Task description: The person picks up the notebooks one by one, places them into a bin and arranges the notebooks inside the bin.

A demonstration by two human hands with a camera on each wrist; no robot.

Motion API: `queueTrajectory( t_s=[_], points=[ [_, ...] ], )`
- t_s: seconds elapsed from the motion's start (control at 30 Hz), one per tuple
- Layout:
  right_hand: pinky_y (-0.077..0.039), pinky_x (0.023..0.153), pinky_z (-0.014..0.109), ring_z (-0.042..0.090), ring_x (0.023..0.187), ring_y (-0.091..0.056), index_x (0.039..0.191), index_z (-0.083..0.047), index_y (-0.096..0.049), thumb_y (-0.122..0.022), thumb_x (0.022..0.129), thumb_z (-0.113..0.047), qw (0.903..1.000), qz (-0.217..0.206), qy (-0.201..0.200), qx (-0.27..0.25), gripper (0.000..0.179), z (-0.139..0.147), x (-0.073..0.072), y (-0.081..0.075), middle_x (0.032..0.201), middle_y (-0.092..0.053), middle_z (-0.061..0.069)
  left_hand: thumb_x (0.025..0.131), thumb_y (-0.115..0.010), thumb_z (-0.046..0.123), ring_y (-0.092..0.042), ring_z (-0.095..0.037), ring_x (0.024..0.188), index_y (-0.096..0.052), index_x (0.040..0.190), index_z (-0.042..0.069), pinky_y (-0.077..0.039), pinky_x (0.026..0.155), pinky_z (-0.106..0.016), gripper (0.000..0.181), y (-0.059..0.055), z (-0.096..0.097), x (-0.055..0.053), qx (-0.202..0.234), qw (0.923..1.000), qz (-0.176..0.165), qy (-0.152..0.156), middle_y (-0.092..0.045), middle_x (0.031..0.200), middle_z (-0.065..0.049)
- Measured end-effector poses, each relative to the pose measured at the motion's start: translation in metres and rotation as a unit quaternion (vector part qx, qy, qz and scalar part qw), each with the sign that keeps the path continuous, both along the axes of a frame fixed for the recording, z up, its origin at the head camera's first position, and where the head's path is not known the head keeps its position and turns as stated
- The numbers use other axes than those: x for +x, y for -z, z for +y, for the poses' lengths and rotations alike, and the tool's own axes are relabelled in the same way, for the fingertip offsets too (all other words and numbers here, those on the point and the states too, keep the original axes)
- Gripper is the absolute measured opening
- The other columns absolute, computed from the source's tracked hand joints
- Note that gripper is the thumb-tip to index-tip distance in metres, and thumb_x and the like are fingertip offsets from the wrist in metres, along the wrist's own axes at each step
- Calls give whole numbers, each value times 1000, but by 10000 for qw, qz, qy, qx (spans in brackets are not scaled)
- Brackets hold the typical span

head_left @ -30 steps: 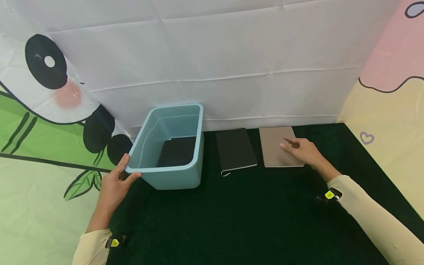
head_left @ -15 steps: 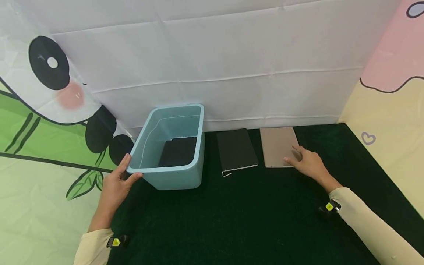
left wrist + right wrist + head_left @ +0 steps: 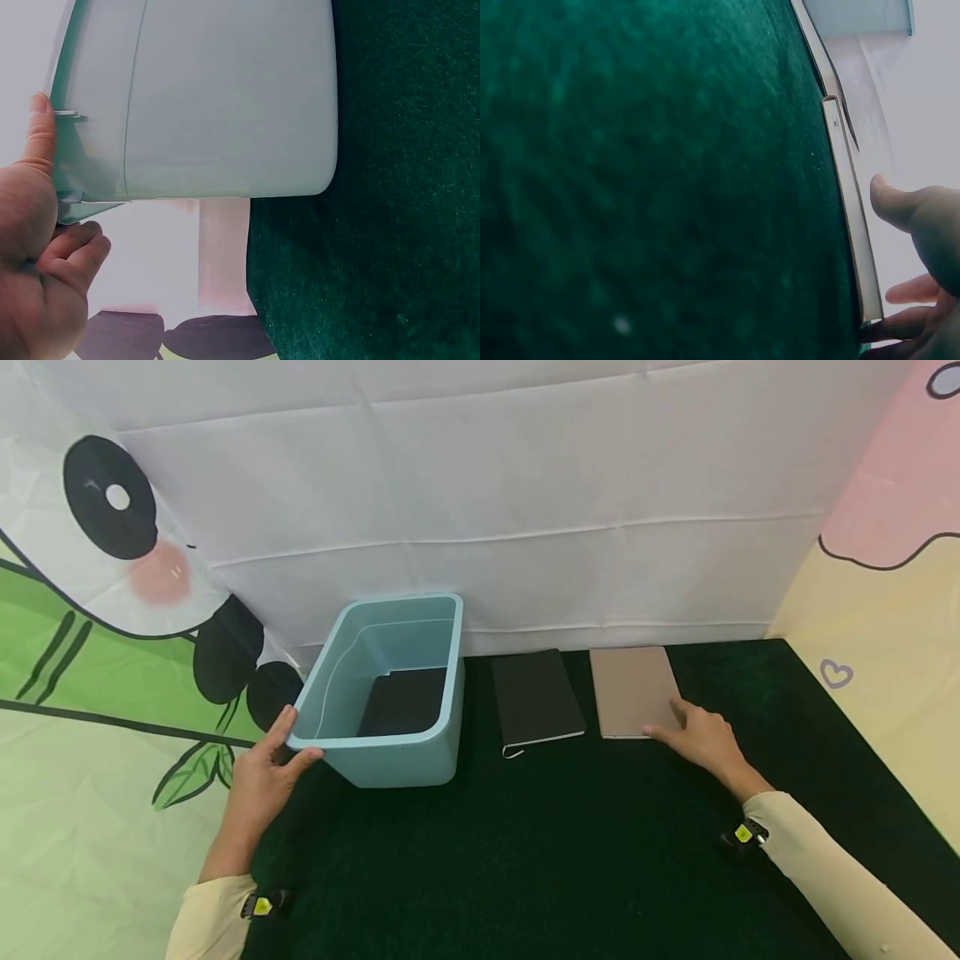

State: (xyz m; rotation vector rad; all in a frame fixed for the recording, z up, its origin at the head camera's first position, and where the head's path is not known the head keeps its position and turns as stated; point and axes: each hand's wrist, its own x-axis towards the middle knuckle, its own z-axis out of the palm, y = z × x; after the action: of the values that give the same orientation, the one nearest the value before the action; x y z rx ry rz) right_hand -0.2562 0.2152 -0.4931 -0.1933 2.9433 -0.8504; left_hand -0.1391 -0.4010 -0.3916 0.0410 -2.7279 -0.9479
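pinkish-beige rectangular notebook [image 3: 633,693]: right of the black notebook [image 3: 536,697], long axis running away from the person, far end slightly left
surface: dark green cloth [image 3: 525,860], white fabric backdrop [image 3: 525,502] behind
cover: plain
right hand [image 3: 701,739]: thumb and fingers apart, near right corner
left hand [image 3: 262,781]: clamped on light-blue plastic bin [image 3: 397,764]

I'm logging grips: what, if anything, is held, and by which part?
Left hand: blue bin, by the rim's near-left corner. Right hand: at tan notebook; hold cannot be told.
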Motion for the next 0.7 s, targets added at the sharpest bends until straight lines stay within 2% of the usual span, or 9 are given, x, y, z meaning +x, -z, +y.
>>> queueTrajectory(
  t_s=[0.13, 0.47, 0.57, 0.7],
  points=[
    [-47, 95, 67, 48, 107, -56, 153, 12, -32, -67, 92, -61, 9999, 0, 102, -6, 102, 0, 1, 4, 146, -38, 44, 97, -68, 41, -33, -48, 147, -24, 163, 26, -38, 106, -67, 81, 2, -2, 0, 19, 10000, 65, 9, -22, 168, -7],
    [-44, 102, 69, 56, 126, -50, 141, 10, -52, -80, 90, -26, 9975, 308, 435, -471, 68, -6, 2, -2, 143, -48, 39, 96, -68, 41, -34, -50, 146, -24, 162, 27, -38, 106, -67, 81, 1, -3, 1, 52, 9999, 88, -11, -23, 167, -10],
    [-43, 104, 68, 55, 130, -48, 142, 9, -53, -80, 90, -23, 9958, 178, 571, -688, 66, -6, 2, -4, 145, -47, 37, 96, -69, 41, -34, -50, 145, -24, 162, 27, -38, 106, -67, 81, 1, -3, 1, 55, 10000, 76, -3, -23, 167, -9],
    [-41, 107, 68, 54, 133, -45, 146, 6, -49, -79, 91, -24, 9920, -208, 653, -1059, 69, -2, 3, -6, 150, -42, 36, 96, -69, 40, -34, -49, 145, -24, 163, 25, -38, 106, -66, 81, 1, -2, 1, 49, 10000, 67, 6, -23, 167, -10]
  ],
)
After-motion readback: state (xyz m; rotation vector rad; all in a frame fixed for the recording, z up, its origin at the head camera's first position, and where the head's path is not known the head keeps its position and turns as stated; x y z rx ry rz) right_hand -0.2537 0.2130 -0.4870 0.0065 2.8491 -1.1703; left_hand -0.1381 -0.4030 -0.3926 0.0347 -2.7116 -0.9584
